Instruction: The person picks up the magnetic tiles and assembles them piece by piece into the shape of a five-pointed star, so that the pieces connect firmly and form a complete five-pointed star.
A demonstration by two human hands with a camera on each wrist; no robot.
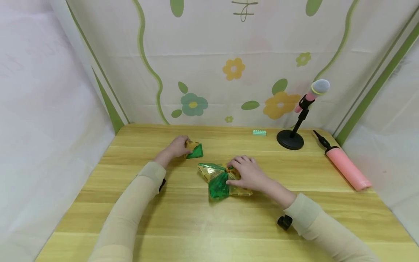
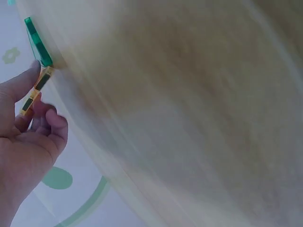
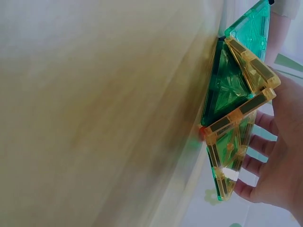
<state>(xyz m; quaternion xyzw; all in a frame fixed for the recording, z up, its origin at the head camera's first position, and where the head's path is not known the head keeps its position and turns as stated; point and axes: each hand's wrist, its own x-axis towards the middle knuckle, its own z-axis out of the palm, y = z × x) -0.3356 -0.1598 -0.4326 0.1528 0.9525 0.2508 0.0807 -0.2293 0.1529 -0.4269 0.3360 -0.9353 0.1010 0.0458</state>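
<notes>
My left hand [image 1: 178,146] pinches an orange magnetic tile [image 2: 43,78] between thumb and fingers at the back left of the table. A green magnetic tile [image 1: 196,151] adjoins it, edge to edge. Near the middle, my right hand [image 1: 248,174] grips the right side of a cluster of see-through green and yellow magnetic tiles [image 1: 218,185]. In the right wrist view, triangular pieces meet at angles, among them a green triangle [image 3: 229,85] and an upright yellow tile [image 3: 251,61]. The right fingers curl behind the cluster; the thumb is hidden there. A gap separates the two groups.
A toy microphone [image 1: 319,88] on a black stand [image 1: 290,139] occupies the back right. Beside it lies a pink hand pump [image 1: 347,168]. A small mint brick [image 1: 259,133] is by the back edge of the wooden table [image 1: 203,233], below a flowered cloth.
</notes>
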